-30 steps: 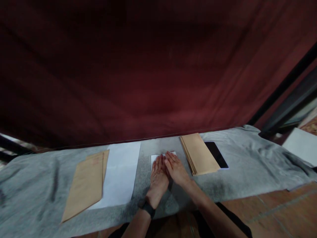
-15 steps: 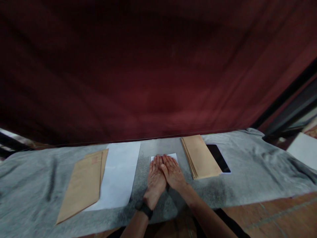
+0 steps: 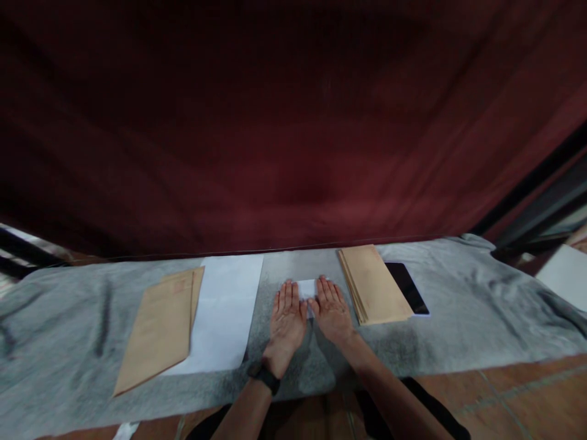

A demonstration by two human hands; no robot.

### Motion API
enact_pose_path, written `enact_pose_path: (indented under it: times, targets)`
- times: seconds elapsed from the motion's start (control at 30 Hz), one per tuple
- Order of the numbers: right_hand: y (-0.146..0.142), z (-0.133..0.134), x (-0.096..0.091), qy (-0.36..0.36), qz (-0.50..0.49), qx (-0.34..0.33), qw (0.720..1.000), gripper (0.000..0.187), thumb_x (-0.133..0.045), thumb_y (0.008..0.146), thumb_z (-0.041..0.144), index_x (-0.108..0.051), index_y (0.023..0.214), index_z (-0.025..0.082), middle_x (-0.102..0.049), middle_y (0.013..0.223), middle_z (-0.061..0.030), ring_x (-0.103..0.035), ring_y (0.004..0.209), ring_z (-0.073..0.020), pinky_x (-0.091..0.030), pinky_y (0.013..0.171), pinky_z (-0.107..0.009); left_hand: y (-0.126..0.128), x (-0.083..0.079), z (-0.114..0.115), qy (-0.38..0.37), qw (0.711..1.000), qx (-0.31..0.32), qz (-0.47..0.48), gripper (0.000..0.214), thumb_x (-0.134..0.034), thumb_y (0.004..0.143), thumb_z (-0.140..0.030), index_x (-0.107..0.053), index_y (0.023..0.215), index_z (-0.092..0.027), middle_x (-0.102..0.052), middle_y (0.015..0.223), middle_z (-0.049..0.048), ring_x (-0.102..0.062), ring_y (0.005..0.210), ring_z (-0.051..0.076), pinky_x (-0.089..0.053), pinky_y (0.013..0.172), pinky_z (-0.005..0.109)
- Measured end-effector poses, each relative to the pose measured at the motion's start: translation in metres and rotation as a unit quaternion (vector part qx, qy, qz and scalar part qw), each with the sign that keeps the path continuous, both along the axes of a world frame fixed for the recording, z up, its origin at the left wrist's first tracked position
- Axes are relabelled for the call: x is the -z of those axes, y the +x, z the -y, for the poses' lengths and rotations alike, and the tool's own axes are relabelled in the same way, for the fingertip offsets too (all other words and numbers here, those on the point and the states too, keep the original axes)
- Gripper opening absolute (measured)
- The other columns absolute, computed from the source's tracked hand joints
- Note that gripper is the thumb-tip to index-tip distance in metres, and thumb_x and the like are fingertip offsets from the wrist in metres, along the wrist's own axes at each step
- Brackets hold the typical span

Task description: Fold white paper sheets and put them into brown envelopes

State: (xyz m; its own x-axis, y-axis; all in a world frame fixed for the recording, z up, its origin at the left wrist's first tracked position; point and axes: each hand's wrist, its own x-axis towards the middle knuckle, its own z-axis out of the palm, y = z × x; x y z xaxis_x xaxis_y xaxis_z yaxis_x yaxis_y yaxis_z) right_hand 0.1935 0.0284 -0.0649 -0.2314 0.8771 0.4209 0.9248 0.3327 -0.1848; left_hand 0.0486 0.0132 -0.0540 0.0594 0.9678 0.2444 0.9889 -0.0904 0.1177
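A small folded white paper (image 3: 307,289) lies on the grey cloth in front of me, partly covered by both hands. My left hand (image 3: 288,318) rests flat on its left side, fingers stretched out and palm down. On the paper's right side lies my right hand (image 3: 331,310), also flat, with its fingers pointing away from me. Between the two hands a strip of the paper shows. Neither hand grips anything.
To the left, brown envelopes (image 3: 158,333) overlap large white sheets (image 3: 229,311). At the right, a stack of brown envelopes (image 3: 373,284) partly covers a dark phone or tablet (image 3: 408,288). Grey cloth (image 3: 468,305) covers the bench; a dark red curtain (image 3: 293,153) hangs behind.
My hands, side by side and touching before, have slid apart to left and right across the small paper. More of its middle shows now.
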Motion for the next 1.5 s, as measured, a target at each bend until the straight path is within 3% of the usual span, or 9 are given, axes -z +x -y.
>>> enact_pose_path:
  times: [0.3, 0.9, 1.1, 1.33, 1.5]
  targets:
    - [0.010, 0.004, 0.007, 0.061, 0.022, 0.028, 0.998, 0.058, -0.034, 0.106, 0.040, -0.040, 0.151, 0.003, -0.048, 0.151, -0.0216, -0.044, 0.141, -0.0319, -0.035, 0.114, -0.049, -0.007, -0.002, 0.002, -0.011, 0.999, -0.029, -0.035, 0.057, -0.033, 0.101, -0.031, -0.037, 0.152, -0.005, -0.036, 0.160, 0.0169, -0.030, 0.150, 0.026, -0.030, 0.122, 0.044]
    - [0.025, 0.014, 0.009, 0.062, 0.020, 0.037, 0.997, 0.060, -0.038, 0.105, 0.040, -0.037, 0.152, 0.003, -0.049, 0.149, -0.0238, -0.048, 0.137, -0.0331, -0.040, 0.111, -0.047, -0.012, -0.008, 0.005, -0.016, 0.998, -0.045, -0.044, 0.059, -0.031, 0.103, -0.036, -0.037, 0.152, -0.005, -0.037, 0.158, 0.0171, -0.035, 0.148, 0.027, -0.031, 0.121, 0.046]
    - [0.027, 0.017, 0.000, 0.050, -0.015, 0.027, 0.998, 0.060, -0.040, 0.104, 0.035, -0.032, 0.154, 0.003, -0.042, 0.154, -0.0232, -0.043, 0.142, -0.0332, -0.040, 0.112, -0.050, -0.012, -0.010, 0.004, -0.022, 0.998, -0.041, -0.045, 0.059, -0.031, 0.103, -0.037, -0.037, 0.152, -0.006, -0.037, 0.159, 0.0168, -0.033, 0.149, 0.027, -0.029, 0.122, 0.046]
    - [0.011, 0.021, -0.022, -0.024, -0.054, -0.112, 0.992, 0.052, -0.032, 0.106, 0.034, -0.038, 0.153, 0.012, -0.042, 0.157, -0.0133, -0.035, 0.147, -0.0237, -0.036, 0.119, -0.046, -0.012, -0.012, 0.003, -0.043, 0.997, -0.044, -0.055, 0.059, -0.027, 0.104, -0.036, -0.036, 0.153, -0.005, -0.032, 0.161, 0.0161, -0.030, 0.150, 0.028, -0.028, 0.122, 0.046]
    - [-0.002, 0.036, -0.015, -0.027, -0.038, -0.163, 0.986, 0.053, -0.036, 0.106, 0.037, -0.041, 0.152, 0.012, -0.044, 0.156, -0.0126, -0.036, 0.147, -0.0218, -0.032, 0.122, -0.044, -0.014, -0.012, 0.003, -0.055, 0.996, -0.036, -0.055, 0.058, -0.029, 0.103, -0.035, -0.035, 0.153, -0.006, -0.032, 0.161, 0.0155, -0.030, 0.150, 0.026, -0.028, 0.123, 0.046]
